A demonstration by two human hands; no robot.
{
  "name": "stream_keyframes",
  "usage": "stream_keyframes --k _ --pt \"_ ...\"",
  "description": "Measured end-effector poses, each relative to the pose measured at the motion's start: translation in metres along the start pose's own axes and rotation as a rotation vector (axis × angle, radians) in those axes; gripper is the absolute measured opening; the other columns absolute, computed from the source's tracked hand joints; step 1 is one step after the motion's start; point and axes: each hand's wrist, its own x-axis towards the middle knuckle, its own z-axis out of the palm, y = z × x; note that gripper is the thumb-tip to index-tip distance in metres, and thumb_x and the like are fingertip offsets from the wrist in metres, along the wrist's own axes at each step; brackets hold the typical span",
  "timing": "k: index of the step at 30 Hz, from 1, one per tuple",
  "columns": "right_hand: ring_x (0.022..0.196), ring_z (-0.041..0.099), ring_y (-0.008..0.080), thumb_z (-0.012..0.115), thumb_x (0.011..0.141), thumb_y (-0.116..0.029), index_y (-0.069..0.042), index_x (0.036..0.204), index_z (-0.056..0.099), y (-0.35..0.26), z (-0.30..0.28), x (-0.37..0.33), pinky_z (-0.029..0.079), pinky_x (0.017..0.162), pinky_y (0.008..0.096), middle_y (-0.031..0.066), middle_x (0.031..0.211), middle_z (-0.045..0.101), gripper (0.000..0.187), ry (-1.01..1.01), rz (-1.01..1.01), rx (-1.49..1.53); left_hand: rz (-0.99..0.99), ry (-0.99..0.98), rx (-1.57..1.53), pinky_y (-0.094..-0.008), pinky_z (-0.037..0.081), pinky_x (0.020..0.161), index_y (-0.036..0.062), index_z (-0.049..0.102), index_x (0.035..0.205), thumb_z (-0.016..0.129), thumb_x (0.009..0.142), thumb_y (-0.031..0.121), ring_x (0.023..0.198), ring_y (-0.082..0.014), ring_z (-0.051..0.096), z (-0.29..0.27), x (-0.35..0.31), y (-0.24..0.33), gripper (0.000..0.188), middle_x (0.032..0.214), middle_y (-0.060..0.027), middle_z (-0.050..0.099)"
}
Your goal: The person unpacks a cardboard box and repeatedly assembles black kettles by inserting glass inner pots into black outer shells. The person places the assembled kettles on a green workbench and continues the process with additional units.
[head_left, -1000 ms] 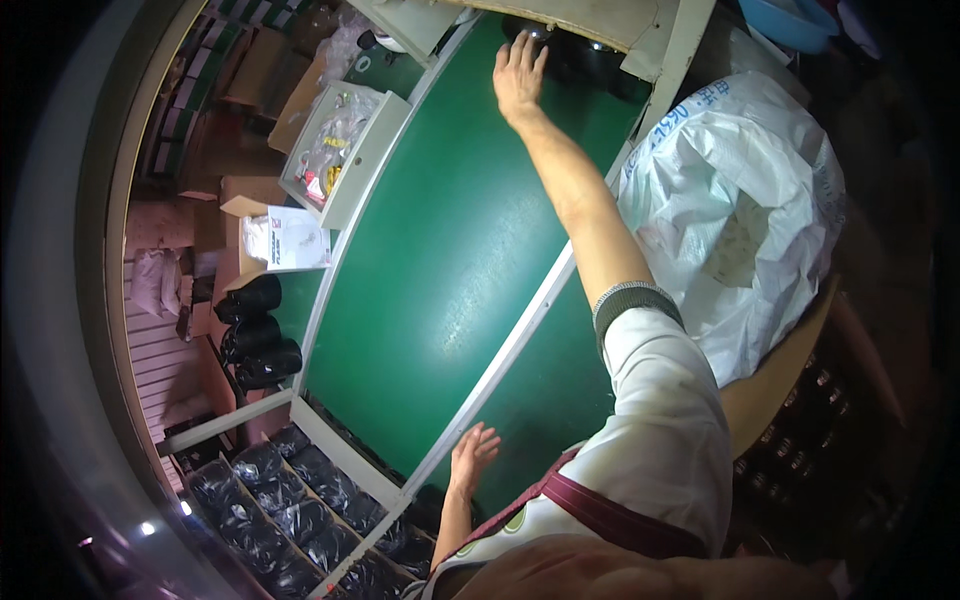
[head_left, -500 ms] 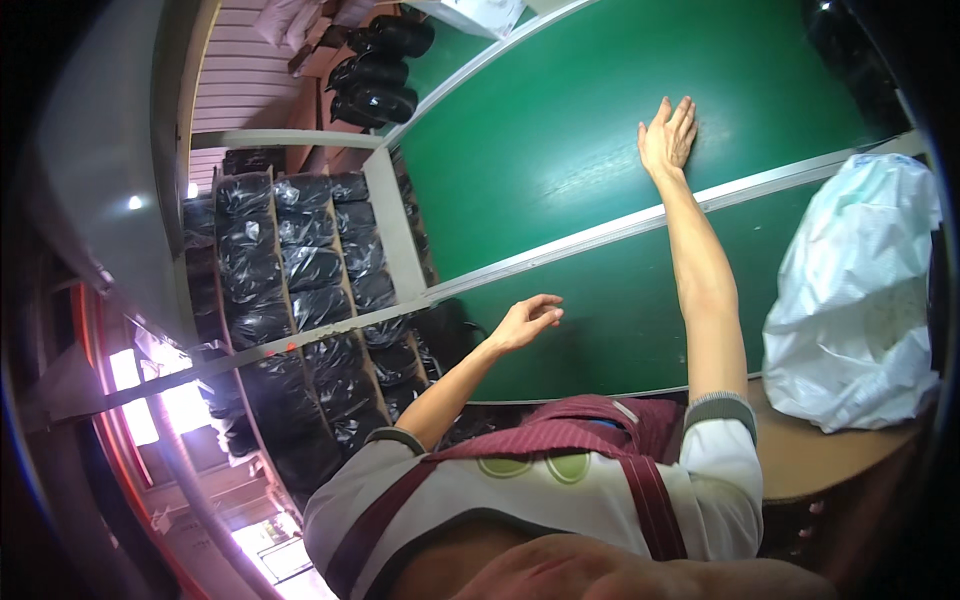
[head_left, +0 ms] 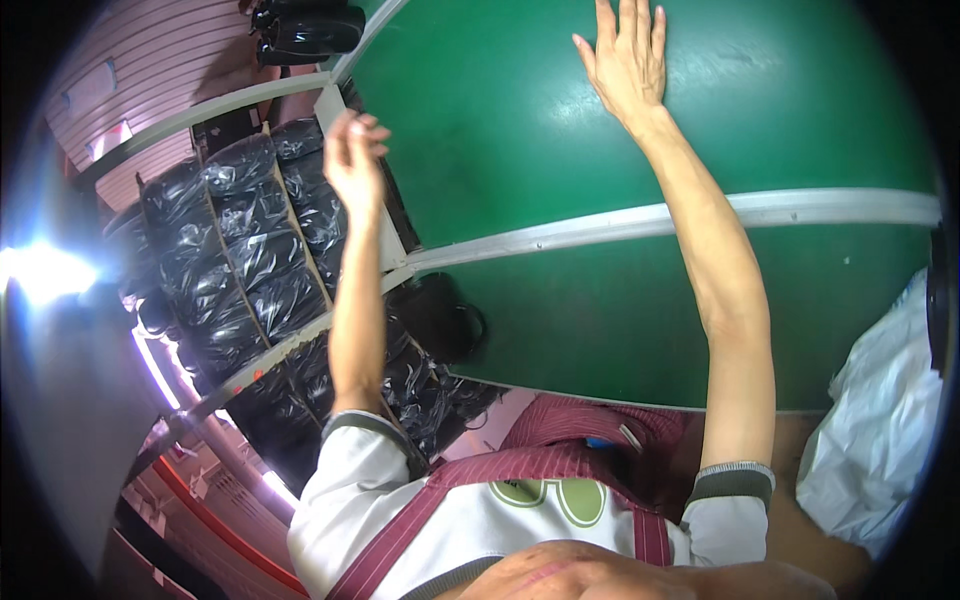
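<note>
Wrapped packages: black, rounded bodies [head_left: 240, 215] under glossy, creased clear film, set in slanting columns; thin brown cardboard dividers [head_left: 296, 235] run between the columns.
Handled vessel: smooth black body [head_left: 430, 310] with a curved handle, located at the left end of the lower green panel, below the rail.
Left hand: raised [head_left: 355, 165], slightly blurred, fingers loosely bent and apart, not closed on any object.
Packages relative to left hand: the columns lie immediately to its left and below; contact cannot be determined. The hand overlaps the pale end member [head_left: 392, 235] of the frame in this view.
Right hand: palm down, fingers and thumb spread [head_left: 630, 65], extended over the upper green panel [head_left: 500, 140]; whether the palm bears on it cannot be determined.
Work surface: smooth, semi-gloss green, with a pale scuffed patch near the right hand; a light metal rail [head_left: 560, 232] with small fasteners divides it from the lower green panel [head_left: 620, 310].
Sack: white, wrinkled woven-looking material [head_left: 870, 430], at the right, beside the lower panel.
Dark bottles: glossy, rounded [head_left: 315, 32], beyond the upper left corner of the bench.
Clothing: white shirt [head_left: 350, 480] with dark cuffs; maroon pinstriped apron [head_left: 480, 470].
Room: ribbed pinkish wall [head_left: 160, 50] at upper left; bright lamp glare [head_left: 45, 272] at far left.
</note>
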Motion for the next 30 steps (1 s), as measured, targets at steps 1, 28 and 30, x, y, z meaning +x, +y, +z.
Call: stream_keyframes --k 1,28,30 --pt "0.149 0.02 0.0363 0.058 0.092 -0.044 0.0 0.145 0.043 -0.003 0.004 0.014 0.014 0.122 0.0499 0.0261 0.157 0.026 0.07 0.0 -0.024 0.009 0.06 0.061 0.027 -0.0271 0.055 0.069 0.0003 0.057 0.127 0.059 0.101 0.026 0.081 -0.016 0.067 -0.008 0.04 -0.006 0.037 0.105 -0.011 0.068" --pt "0.15 0.015 0.0397 0.027 0.1 -0.061 -0.001 0.153 0.028 -0.018 0.016 0.053 0.009 0.12 0.0551 0.0253 0.16 0.019 0.08 -0.297 -0.248 -0.108 -0.569 -0.604 0.943 -0.0305 0.052 0.08 0.0219 -0.004 0.159 0.088 0.062 0.055 0.097 -0.0158 0.065 -0.187 0.52 -0.121 0.138 0.123 -0.0076 0.064" --pt "0.15 0.015 0.0398 0.028 0.1 -0.06 -0.001 0.153 0.028 -0.023 0.014 0.049 0.009 0.12 0.0554 0.0252 0.16 0.018 0.079 -0.292 -0.201 -0.181 -0.476 -0.631 0.812 -0.0309 0.053 0.082 0.0208 -0.005 0.159 0.088 0.061 0.057 0.102 -0.0163 0.064 -0.147 0.535 -0.144 0.139 0.128 -0.0095 0.062"
